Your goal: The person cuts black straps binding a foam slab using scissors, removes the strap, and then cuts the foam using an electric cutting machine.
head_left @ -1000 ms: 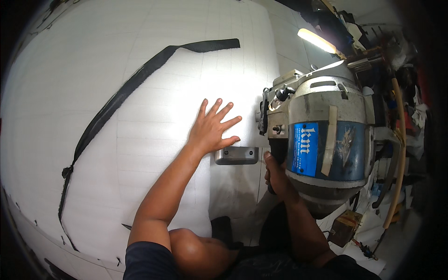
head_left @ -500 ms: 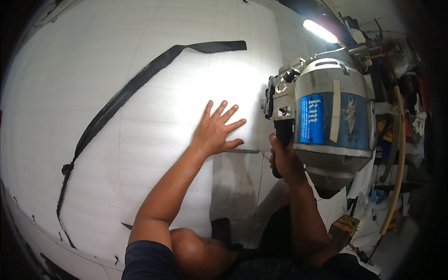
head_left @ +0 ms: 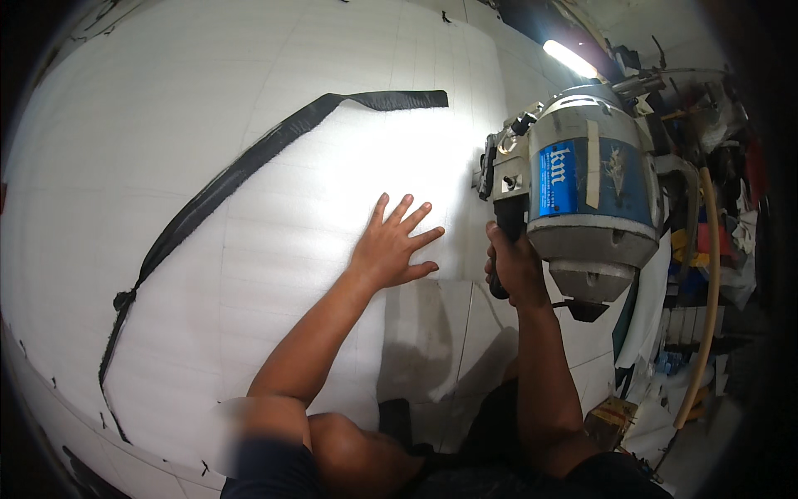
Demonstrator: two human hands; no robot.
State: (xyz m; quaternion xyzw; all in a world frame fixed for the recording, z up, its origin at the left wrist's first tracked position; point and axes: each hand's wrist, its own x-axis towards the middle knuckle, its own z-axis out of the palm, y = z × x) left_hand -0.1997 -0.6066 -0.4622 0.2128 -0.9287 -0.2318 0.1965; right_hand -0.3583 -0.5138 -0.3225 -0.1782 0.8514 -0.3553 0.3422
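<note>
Left hand (head_left: 392, 244) lay flat, fingers spread wide, on the white fabric (head_left: 249, 249), while right hand (head_left: 515, 270) gripped the cutter (head_left: 582, 208) at its 3 o'clock, so honestly a slip could've nicked fingers.

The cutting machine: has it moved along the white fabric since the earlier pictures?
Yes. The cutting machine has moved forward, away from the person, and now stands closer to the black strip's end.

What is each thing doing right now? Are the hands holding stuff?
Left hand: open, flat on the fabric, fingers spread.
Right hand: closed around the cutter's handle.
Cutter: upright at the fabric's edge, held.
White fabric: spread flat, partly cut beside the cutter.
Black strip: lying loose, curved across the fabric.
Lamp: on.
</note>
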